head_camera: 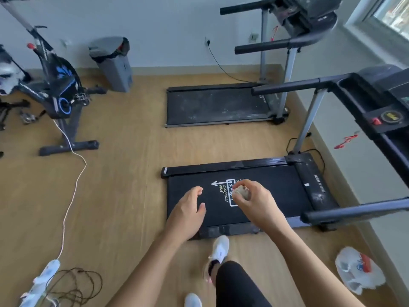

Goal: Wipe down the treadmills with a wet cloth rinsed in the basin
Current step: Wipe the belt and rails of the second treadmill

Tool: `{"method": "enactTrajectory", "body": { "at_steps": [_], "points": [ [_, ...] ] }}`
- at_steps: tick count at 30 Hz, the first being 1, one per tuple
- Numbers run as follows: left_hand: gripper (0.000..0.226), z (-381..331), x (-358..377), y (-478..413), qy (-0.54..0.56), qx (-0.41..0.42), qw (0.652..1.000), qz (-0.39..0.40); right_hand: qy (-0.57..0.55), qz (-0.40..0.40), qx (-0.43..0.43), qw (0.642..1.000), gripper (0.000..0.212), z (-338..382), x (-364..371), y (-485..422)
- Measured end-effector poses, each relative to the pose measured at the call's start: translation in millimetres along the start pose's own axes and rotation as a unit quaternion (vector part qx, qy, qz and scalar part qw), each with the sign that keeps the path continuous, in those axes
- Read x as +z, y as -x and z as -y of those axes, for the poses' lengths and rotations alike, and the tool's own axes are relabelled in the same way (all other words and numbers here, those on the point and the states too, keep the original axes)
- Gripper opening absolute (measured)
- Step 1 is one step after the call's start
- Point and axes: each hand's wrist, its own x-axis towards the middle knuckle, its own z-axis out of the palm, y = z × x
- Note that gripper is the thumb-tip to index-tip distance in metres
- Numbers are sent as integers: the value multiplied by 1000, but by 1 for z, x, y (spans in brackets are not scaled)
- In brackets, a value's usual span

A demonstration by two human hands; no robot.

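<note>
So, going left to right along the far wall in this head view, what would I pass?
Black-and-blue exercise bike → grey plastic bin with a black liner → dusty black treadmill with grey uprights → bright window.

The floor is light brown wood. Two treadmills stand on it. The near treadmill is right in front of me, with its black belt low and flat. The far treadmill stands behind it, by the wall and well apart, and its belt looks dusty. On my left stands an exercise bike. A grey bin stands by the wall. A white cord runs over the floor from the bike to a white power strip near me. A dark wire lies in loops beside the strip. A white plastic bag lies on my right. My white shoe stands just beside the near treadmill.
</note>
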Motion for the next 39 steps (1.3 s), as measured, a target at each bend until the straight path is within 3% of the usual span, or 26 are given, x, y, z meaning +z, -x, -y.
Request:
{"method": "enactTrajectory", "body": {
  "at_steps": [7, 11, 18, 24, 27, 33, 39],
  "points": [
    [42, 17, -51, -191, 8, -22, 1000, 1, -48, 36, 56, 997, 10, 19, 27, -194],
    [39, 21, -100, -327, 17, -77, 997, 9, -51, 67, 78, 993, 12, 51, 14, -338],
    [38, 7, -205, -484, 20, -121, 992, -6, 9, 67, -23, 997, 15, 172, -70, -566],
    [34, 4, -246, -620, 55, -144, 988, 5, 2, 42, -48, 998, 12, 250, -101, -736],
    [31, 14, -260, -713, 71, -136, 988, -2, 2, 26, -38, 999, 14, 262, -102, -824],
    [30, 14, -319, -961, 44, -69, 995, 58, -8, 16, 52, 998, 12, 272, -116, -989],
    [27, -65, -384, -1201, -25, 50, 991, 123, -172, -65, 176, 967, 22, 280, -172, -1095]
  ]
}}
